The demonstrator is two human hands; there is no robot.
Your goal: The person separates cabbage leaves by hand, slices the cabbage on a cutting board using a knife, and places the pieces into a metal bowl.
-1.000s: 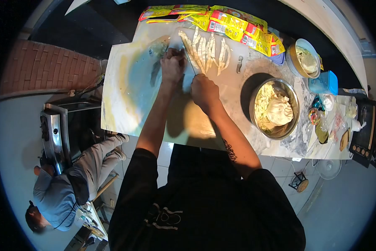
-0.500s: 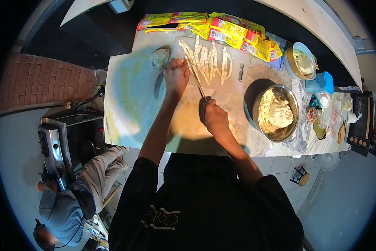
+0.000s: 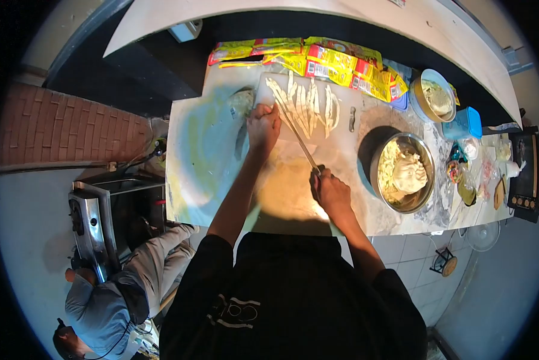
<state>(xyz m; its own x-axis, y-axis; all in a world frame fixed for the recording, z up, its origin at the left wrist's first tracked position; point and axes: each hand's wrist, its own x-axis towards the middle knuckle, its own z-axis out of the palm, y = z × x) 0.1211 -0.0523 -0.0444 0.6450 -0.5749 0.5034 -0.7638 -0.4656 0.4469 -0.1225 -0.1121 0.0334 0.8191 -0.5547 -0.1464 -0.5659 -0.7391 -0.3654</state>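
Note:
My right hand (image 3: 334, 193) is wrapped round the dark handle of a long knife (image 3: 305, 147). The blade slants up and left along pale, flat strips (image 3: 311, 107), perhaps dough. These lie side by side on a whitish cutting board (image 3: 343, 91). At the board's left edge my left hand (image 3: 263, 129) is closed, its fingertips pressed together near the far part of the blade. What is between those fingers is hidden. Just beyond that hand lies a clear plastic bag (image 3: 241, 102).
Yellow and red packets (image 3: 335, 63) line the back. To the right stand a metal bowl (image 3: 426, 201) with a pale lump and shreds, another bowl (image 3: 422, 96) and a blue container (image 3: 470, 123). A small peeler-like tool (image 3: 352, 119) lies beside the board. Another person (image 3: 104, 303) is at lower left.
The whole view has shifted, with the table lower and further right. My right hand has moved right and back with the knife, drawing the handle away from the strips.

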